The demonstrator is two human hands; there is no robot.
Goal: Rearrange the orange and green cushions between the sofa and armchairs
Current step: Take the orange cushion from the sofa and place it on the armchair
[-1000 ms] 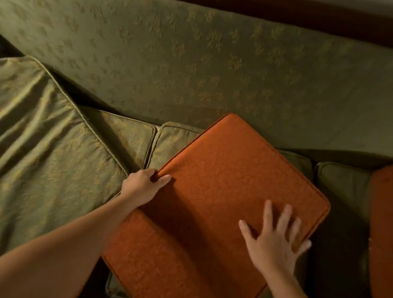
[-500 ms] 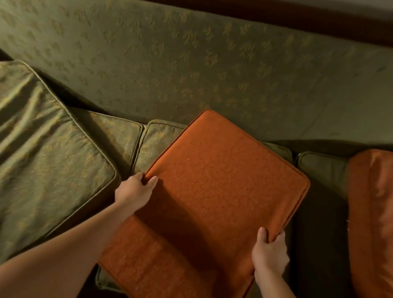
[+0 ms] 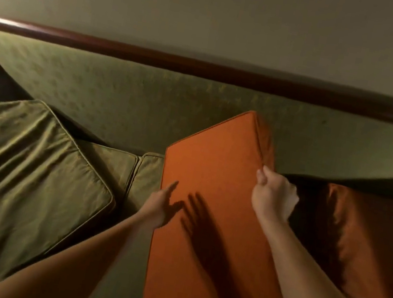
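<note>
Altogether: two orange cushions (image 3: 203, 228) (image 3: 367, 255), one green cushion (image 3: 22, 171), two hands (image 3: 159, 207) (image 3: 272, 200).

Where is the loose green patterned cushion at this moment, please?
In the head view, the loose green patterned cushion lies on the left part of the green sofa seat, left of the flat orange cushion held by the right hand.

**A dimly lit sitting room**

A furnished living space, home or lodging, is indicated. A sofa (image 3: 130, 101) upholstered in green patterned fabric is seen, topped by a dark polished wooden rail (image 3: 203, 68) and set against a plain wall (image 3: 213, 8). Loose green (image 3: 18, 166) and orange cushions (image 3: 203, 228) are spread over its seat.
</note>
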